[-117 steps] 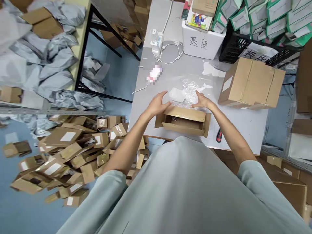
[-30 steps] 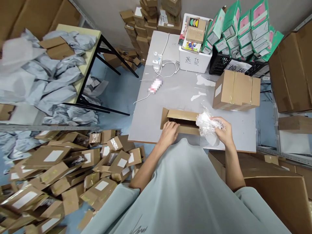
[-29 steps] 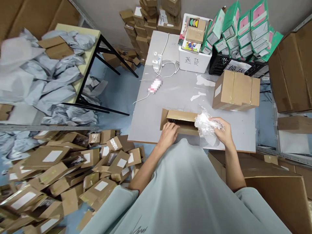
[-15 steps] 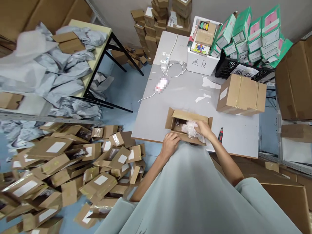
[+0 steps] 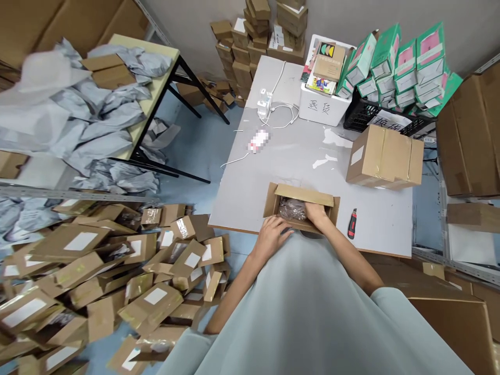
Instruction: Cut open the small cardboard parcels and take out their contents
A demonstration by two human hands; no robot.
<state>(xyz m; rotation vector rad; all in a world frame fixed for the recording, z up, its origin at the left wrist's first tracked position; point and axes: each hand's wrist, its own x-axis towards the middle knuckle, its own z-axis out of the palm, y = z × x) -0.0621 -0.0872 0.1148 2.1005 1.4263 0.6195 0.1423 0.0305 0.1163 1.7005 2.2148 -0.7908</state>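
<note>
At the table's near edge stands an open cardboard box with its flaps spread. My left hand grips the near left edge of this box, fingers bent over the cardboard. My right hand reaches down into the right part of the box, and its fingers are hidden inside. Left of it, crinkled clear plastic wrapping shows in the box; what it covers is hard to make out. A red and black utility knife lies to the right of the box, touched by neither hand.
On the grey table are a closed carton, a white foam box of books, a black crate of green boxes and a white power strip. Opened cartons cover the floor at left. Grey parcels lie piled at upper left.
My right hand has gone down into the box. The pale bubble wrap it held above the box is out of sight. The left hand keeps its place on the box edge.
</note>
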